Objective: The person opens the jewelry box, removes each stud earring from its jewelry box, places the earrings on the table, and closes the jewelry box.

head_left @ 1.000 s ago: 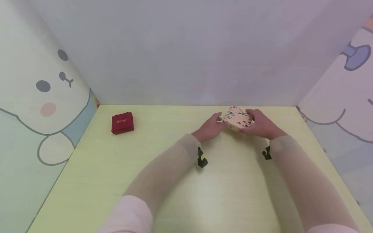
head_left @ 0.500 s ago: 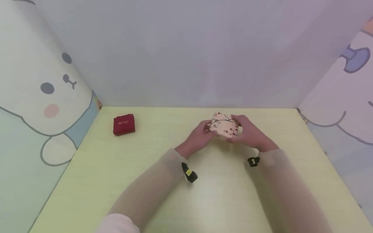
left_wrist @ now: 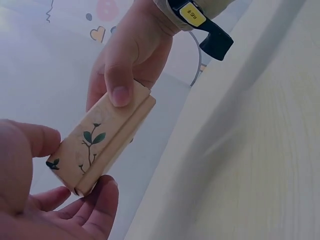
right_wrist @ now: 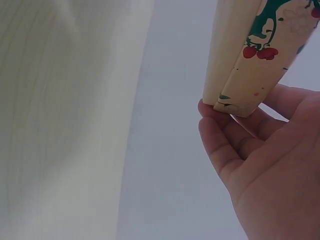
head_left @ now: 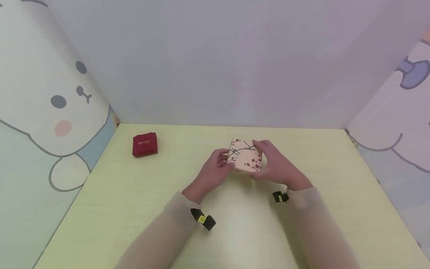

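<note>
A small cream gift box, printed with red blossoms and dark branches, is held a little above the table between both hands. My left hand grips its left edge, the thumb at the near corner; in the left wrist view the fingers curl under the box's end. On the opposite side my right hand holds the right edge, thumb near the front and fingers at the back. The right wrist view shows fingers beneath the box's lower end. A lid seam runs along the box's side.
A dark red box with gold lettering lies at the back left of the pale wooden table. A plain wall stands behind the table, and side panels with cartoon animals flank it.
Both hands have carried the cream box leftward and toward the person. The left hand, at first by the box's left edge, now has a fuller grip there. The red box stays put.
</note>
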Motion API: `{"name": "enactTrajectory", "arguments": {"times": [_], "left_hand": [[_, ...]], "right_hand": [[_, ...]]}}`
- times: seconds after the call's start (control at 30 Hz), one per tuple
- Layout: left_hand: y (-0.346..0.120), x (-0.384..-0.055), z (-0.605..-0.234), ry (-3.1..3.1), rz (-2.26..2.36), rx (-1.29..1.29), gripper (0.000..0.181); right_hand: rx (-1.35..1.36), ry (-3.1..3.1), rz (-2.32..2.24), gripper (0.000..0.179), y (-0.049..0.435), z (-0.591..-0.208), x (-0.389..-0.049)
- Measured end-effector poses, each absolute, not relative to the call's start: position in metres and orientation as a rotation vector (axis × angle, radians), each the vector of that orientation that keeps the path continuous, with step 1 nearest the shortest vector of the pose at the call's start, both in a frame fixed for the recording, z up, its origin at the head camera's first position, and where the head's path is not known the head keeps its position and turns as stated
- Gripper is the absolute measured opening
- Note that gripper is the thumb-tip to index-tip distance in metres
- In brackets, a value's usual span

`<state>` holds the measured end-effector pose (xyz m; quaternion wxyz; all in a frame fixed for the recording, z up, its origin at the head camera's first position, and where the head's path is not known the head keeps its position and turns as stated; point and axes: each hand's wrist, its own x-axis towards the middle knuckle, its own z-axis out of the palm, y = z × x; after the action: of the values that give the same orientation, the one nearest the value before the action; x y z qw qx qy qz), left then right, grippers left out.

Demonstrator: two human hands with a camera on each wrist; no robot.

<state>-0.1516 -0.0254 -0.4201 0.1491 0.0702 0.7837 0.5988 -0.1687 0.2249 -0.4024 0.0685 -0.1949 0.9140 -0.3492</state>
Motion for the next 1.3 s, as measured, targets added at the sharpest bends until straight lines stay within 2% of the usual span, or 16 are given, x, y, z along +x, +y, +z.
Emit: {"name": "enactTrajectory", "arguments": {"times": [0.33,0.7,1.07,1.3], "left_hand": [[-0.056,-0.131,-0.432,2.154,1.852,0.293,0.097],[-0.068,-0.107,-0.444,2.131,2.021,0.445,0.097],[-0.074,-0.109,-0.465,1.906,2.086,0.441,0.123],[-0.073,-0.108,-0.470,1.911,2.044,0.478,0.130]], "right_hand": [[-0.721,2.719,-1.034,0.115,0.200,-0.387,-0.150],[-0.849,2.693,-1.071,0.115,0.189,-0.380,-0.136],[-0.900,2.653,-1.018,0.112,0.175,-0.393,-0.138],[-0.917,2.647,-0.971,0.112,0.175,-0.394,-0.133]]}}
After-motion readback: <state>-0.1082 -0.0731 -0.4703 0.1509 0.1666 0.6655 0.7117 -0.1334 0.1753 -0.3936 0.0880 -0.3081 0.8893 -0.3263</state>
